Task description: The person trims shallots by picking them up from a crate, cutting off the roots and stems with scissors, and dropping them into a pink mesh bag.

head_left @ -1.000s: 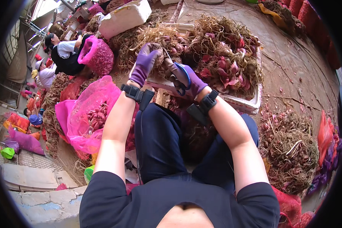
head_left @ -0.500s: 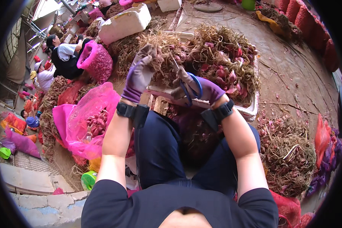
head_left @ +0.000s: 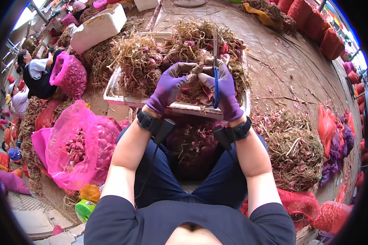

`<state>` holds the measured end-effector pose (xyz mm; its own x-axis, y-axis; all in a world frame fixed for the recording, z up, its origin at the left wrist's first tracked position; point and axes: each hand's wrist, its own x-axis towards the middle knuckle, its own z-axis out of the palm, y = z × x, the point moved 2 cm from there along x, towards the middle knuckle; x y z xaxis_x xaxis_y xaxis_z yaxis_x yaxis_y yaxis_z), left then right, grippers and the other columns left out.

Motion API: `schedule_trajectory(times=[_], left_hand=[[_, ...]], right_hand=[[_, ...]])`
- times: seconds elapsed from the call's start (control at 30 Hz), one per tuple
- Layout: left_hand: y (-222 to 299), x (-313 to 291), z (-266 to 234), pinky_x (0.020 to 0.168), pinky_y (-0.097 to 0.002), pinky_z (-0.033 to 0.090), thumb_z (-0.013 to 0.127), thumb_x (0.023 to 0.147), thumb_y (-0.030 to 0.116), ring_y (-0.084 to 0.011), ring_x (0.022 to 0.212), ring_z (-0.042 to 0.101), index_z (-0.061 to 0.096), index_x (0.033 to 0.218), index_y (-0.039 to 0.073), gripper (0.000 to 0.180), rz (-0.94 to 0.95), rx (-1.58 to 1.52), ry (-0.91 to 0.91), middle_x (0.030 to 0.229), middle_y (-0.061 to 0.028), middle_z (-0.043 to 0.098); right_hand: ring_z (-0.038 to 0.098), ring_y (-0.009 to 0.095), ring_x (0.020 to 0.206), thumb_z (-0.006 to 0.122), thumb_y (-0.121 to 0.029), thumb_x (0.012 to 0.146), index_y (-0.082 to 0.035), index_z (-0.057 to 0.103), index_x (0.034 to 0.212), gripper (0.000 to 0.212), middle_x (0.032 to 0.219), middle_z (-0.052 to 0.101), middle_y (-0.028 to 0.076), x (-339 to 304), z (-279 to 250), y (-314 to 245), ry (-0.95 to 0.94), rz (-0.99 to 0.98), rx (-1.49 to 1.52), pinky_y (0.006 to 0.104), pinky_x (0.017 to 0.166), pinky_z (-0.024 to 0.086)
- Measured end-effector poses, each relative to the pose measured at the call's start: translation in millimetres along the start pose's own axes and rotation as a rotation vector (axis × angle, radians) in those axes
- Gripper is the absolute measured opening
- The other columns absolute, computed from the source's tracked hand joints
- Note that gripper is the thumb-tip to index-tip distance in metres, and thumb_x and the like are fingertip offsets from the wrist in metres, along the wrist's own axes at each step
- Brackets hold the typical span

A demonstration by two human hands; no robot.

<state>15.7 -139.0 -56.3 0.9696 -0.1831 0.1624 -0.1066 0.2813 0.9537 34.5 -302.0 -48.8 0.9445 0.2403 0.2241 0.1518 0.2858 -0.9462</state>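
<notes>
Co-worker: seated at the far left, beside an upright pink bag full of bulbs
Open mesh bag: bright pink, on the left, reddish bulbs inside
White box: in front of the knees, heaped with dry-stalked bulbs
Left hand: purple-gloved, over the box, fingers bent and tips drawn in beside the other hand's; cannot tell what they pinch
Scissors: blue-handled, blades pointing away from the person
Right hand: purple-gloved, fingers curled around the scissors
Stalky pile: right of the box, near red netting
</notes>
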Motion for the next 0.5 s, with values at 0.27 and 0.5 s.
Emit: schedule_trajectory(times=[0.27,0.5], left_hand=[[-16.4,-4.8,-11.6,0.06,-0.0205,0.048,0.062,0.094,0.015,-0.0073,0.072,0.06,0.06,0.111,0.002,0.022,0.088,0.13,0.185,0.091,-0.0038,0.065],[-36.3,-9.2,-15.6,0.08,-0.0295,0.056,0.054,0.098,0.016,-0.0149,0.089,0.064,0.056,0.113,0.003,0.02,-0.047,-0.439,0.343,0.1,-0.0086,0.065]], right_hand=[[0.057,0.006,0.078,0.072,-0.01,0.084,-0.002,0.054,0.111,0.034,0.088,0.061,0.002,3.9,13.6,14.0,0.015,0.059,-0.02,0.0216,0.07,0.049],[0.061,0.009,0.075,0.067,-0.008,0.087,-0.005,0.053,0.118,0.035,0.091,0.061,0.001,1.6,25.0,6.0,0.017,-0.012,0.136,0.0242,0.066,0.052]])
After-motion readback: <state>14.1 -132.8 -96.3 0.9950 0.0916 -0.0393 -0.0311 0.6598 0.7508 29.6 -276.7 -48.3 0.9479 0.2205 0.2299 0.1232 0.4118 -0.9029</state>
